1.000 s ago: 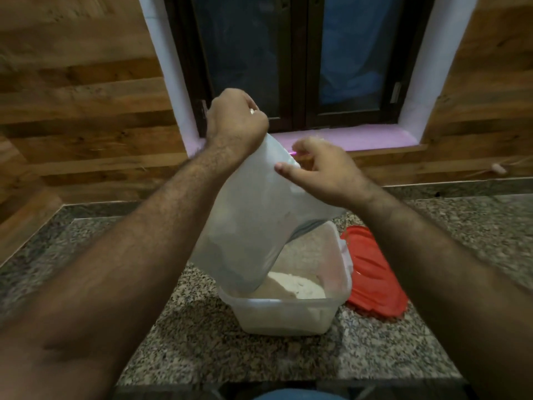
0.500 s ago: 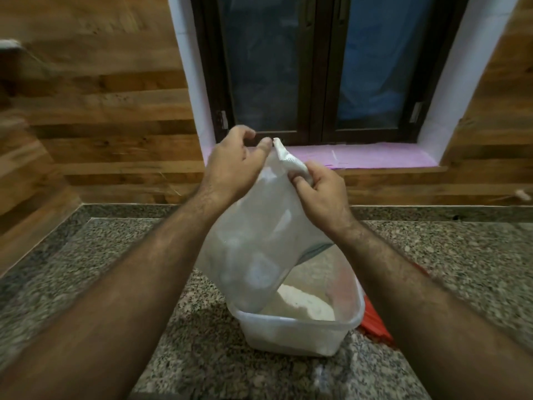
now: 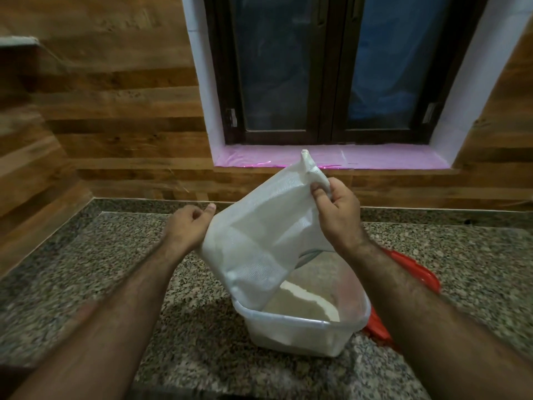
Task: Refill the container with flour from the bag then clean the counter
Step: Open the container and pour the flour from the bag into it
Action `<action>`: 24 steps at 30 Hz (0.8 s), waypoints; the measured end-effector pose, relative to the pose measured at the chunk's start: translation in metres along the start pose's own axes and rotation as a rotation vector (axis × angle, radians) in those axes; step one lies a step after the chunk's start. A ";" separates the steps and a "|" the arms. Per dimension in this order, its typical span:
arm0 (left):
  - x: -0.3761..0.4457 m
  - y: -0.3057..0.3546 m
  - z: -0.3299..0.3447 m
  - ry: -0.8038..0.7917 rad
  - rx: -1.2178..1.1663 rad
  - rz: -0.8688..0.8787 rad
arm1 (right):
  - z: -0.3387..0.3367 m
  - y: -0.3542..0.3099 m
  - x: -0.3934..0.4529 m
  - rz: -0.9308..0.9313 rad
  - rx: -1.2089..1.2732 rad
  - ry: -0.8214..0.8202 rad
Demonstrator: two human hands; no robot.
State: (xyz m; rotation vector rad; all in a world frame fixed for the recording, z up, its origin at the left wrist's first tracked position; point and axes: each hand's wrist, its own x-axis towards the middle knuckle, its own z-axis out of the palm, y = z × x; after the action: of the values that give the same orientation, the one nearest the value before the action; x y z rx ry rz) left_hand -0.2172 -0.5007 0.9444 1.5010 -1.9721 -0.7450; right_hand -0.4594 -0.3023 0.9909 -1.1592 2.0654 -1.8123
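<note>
A white flour bag hangs upside down, its lower end inside a clear plastic container on the granite counter. White flour lies in the container's bottom. My right hand pinches the bag's raised top corner. My left hand grips the bag's left edge, lower down, thumb up. The bag looks limp and mostly flat.
A red lid lies on the counter right behind the container, partly hidden by my right forearm. Wood-panelled walls enclose the counter at the back and left. A window with a pink sill sits above the back wall.
My left hand has slid from the bag's top corner down to its left edge. My right hand keeps the top corner raised. The camera has tilted up a little.
</note>
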 end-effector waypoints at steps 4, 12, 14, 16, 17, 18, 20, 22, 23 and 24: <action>0.000 -0.009 0.009 -0.055 -0.047 -0.111 | -0.001 0.007 -0.004 0.040 0.050 -0.032; -0.001 -0.035 0.024 0.182 -0.332 -0.122 | -0.003 0.021 -0.003 0.026 0.053 0.023; -0.004 -0.032 0.025 0.269 -0.348 -0.094 | -0.005 0.024 -0.003 0.034 0.043 0.043; -0.004 -0.021 0.021 0.321 -0.259 -0.026 | -0.009 0.027 -0.002 0.050 0.041 0.068; -0.004 -0.015 0.018 0.335 -0.205 0.020 | -0.011 0.028 -0.001 0.070 0.057 0.074; -0.003 -0.008 0.015 0.347 -0.152 0.065 | -0.013 0.028 -0.001 0.091 0.081 0.079; -0.001 0.004 0.010 0.366 -0.052 0.129 | -0.019 0.029 0.000 0.128 0.124 0.092; 0.001 0.014 0.006 0.380 0.028 0.187 | -0.024 0.030 0.000 0.152 0.165 0.107; 0.002 0.020 0.005 0.390 0.071 0.221 | -0.027 0.031 0.000 0.164 0.189 0.117; 0.003 0.025 0.002 0.403 0.111 0.259 | -0.030 0.031 -0.001 0.173 0.211 0.129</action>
State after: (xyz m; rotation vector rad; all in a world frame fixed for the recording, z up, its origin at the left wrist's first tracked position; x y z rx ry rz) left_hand -0.2363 -0.4976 0.9609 1.2989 -1.8660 -0.2063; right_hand -0.4895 -0.2797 0.9697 -0.8036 1.9135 -2.0060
